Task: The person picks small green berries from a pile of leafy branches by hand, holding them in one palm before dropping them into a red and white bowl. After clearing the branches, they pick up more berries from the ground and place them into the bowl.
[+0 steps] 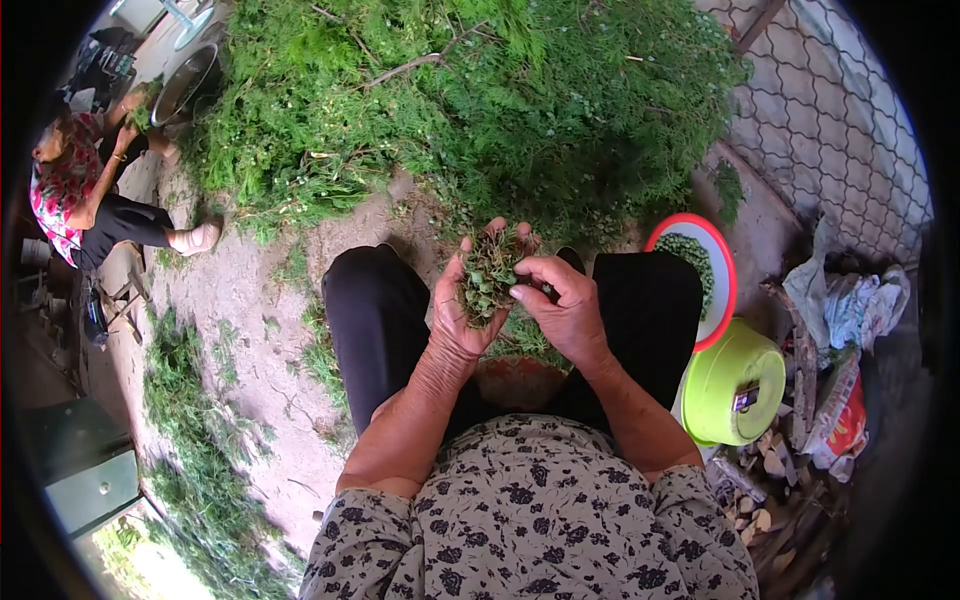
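Observation:
A clump of small green cones and leafy sprigs rests in my left hand, whose fingers curl up around it above my lap. My right hand meets the clump from the right, thumb and forefinger bent together at its edge. What lies exactly between those right fingertips is partly hidden. Just past my right knee stands a white bowl with a red rim, holding many small green cones. In front of me spreads a large heap of cut evergreen branches.
A lime-green basin lies upside down by the bowl. Firewood and plastic bags are at the right. Another person sits at the left, handling greenery beside a metal basin. Loose sprigs cover the left ground.

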{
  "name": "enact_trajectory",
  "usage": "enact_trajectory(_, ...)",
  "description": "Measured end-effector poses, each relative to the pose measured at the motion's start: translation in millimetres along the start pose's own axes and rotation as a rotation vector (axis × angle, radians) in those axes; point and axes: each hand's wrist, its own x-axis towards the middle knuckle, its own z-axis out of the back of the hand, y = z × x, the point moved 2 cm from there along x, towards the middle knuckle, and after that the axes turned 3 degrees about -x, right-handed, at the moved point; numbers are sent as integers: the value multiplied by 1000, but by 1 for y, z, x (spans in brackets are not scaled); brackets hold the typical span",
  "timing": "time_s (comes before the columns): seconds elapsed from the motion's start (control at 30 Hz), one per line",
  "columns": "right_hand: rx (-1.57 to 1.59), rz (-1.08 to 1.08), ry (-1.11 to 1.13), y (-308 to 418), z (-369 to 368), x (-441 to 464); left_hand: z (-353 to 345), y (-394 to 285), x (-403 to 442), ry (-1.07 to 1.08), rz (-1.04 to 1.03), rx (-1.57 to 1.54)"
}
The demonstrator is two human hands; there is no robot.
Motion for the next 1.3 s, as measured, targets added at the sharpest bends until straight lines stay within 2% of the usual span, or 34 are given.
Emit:
enact_trajectory(0.1,-83,103,-43,-1,-4,0,3,0,1,11,11,9)
enact_trajectory(0.23,-26,64,-30,-7,-4,-2,2,0,0,2,27,-14)
enact_trajectory(0.33,150,11,22,-10,6,-6,0,-2,0,-57,-33,-24)
enact_trajectory(0.4,746,-446,175,-10,14,-10,-2,-1,0,-47,-38,5)
enact_trajectory(0.53,863,-464,88,-9,17,-9,-1,1,3,33,-6,40)
enact_trajectory(0.77,877,-441,73,-14,13,-7,-4,0,3,-21,-15,13)
enact_trajectory(0.83,956,-500,54,-16,12,-6,-3,0,4,-116,-62,20)
enact_trajectory(1.07,952,-542,38,-21,19,-10,-4,0,4,-40,-51,53)
enact_trajectory(1.13,604,-550,-54,-12,23,-8,-6,0,3,-43,-50,55)
enact_trajectory(1.27,546,-575,-66,-25,22,-13,-6,0,3,-50,-63,71)
enact_trajectory(1.3,433,-441,-60,-21,23,-11,-5,1,4,-34,-55,53)
